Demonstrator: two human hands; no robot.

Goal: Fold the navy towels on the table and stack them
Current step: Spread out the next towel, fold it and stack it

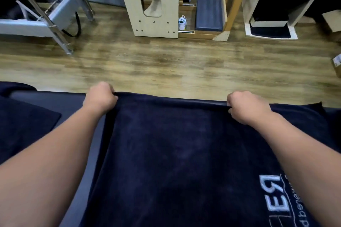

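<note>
A navy towel [177, 153] with white lettering near its lower right lies spread over the dark padded table [66, 101]. My left hand [100, 97] grips the towel's far edge at its left corner. My right hand [246, 106] grips the same far edge further right, fingers curled over the hem. The edge runs taut between both hands along the table's far side. A second navy towel [24, 127] lies flat on the table at the left, apart from my hands.
Beyond the table lies a wooden floor [166, 64]. A metal-framed apparatus [55, 18] stands at the back left, a pale wooden panel [153, 5] at the back centre, and a blue cushion [209, 14] and wooden frames to the right. A cardboard box [336, 64] sits at the far right.
</note>
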